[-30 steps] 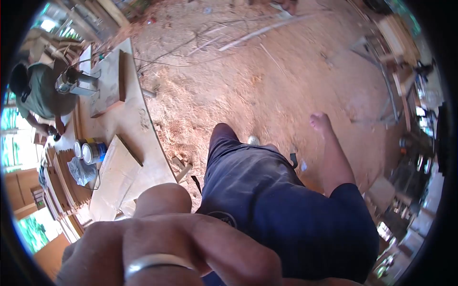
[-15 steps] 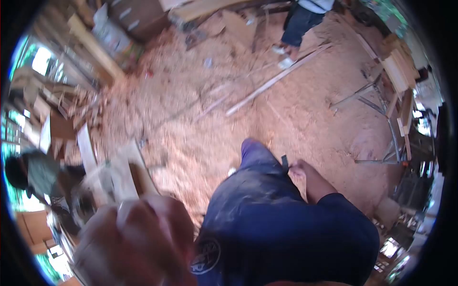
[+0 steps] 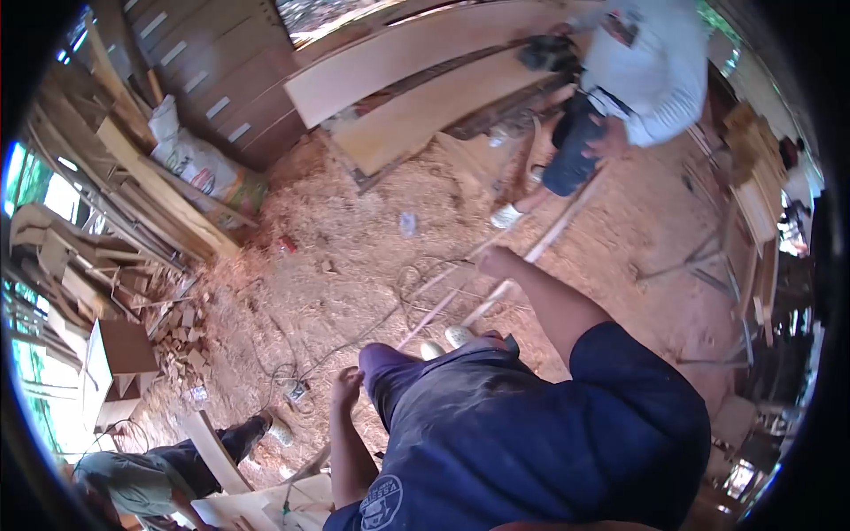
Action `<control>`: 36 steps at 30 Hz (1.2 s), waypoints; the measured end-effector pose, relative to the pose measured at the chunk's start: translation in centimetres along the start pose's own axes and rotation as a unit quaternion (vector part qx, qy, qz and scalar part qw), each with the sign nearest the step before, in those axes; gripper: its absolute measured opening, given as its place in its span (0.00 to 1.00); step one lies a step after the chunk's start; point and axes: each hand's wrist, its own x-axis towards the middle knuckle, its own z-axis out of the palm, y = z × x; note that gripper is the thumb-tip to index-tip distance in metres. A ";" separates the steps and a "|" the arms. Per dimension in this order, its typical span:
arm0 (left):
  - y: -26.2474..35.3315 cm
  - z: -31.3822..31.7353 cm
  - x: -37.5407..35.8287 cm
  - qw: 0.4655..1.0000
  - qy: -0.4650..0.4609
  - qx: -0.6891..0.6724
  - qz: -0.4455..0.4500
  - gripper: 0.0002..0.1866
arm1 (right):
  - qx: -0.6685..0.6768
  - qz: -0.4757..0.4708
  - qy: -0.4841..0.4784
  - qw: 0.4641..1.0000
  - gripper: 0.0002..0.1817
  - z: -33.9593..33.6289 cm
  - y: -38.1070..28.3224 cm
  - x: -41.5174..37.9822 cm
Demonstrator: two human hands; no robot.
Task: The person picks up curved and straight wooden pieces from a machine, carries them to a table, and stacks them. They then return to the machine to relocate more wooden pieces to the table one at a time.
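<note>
The right hand (image 3: 498, 260) hangs out front with fingers that look curled, but it's too blurry to say if it's properly closed or has anything in it. The left hand (image 3: 347, 386) is down by the trouser leg (image 3: 386, 367), also kinda curled, and I can't tell whether it's touching the cloth or gripping something. Nearest thing to the right hand is a long wood strip (image 3: 558, 227) lying on the dusty floor (image 3: 354, 257) below it, no contact that I can make out. Looks skinny, so my guess is light, stiffish but whippy over that length, not too fragile, maybe slick with dust. I'd grab it around the middle so the ends don't droop, and mind splinters. Further out there's a person in a white shirt (image 3: 655, 80) beside some long boards (image 3: 398, 67).
</note>
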 end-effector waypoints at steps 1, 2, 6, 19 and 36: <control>-1.8 -2.2 2.4 0.999 0.041 0.031 -0.013 0.30 | -0.003 -0.044 0.018 0.999 0.16 -0.5 -2.2 5.0; -3.1 -4.5 4.5 0.995 0.080 0.063 -0.026 0.29 | 0.057 -0.041 0.027 0.997 0.17 -2.0 -6.0 8.3; -2.4 -11.8 11.4 0.987 0.102 0.006 -0.123 0.25 | 0.170 -0.079 0.075 0.979 0.18 -1.9 -16.2 19.1; 16.4 -40.5 36.9 0.995 0.096 -0.028 -0.017 0.19 | 0.076 -0.045 -0.097 0.991 0.26 -4.5 -41.7 34.1; 55.3 -55.3 79.2 0.968 -0.057 0.233 0.075 0.15 | 0.088 -0.229 -0.007 0.970 0.21 -32.2 -71.0 87.8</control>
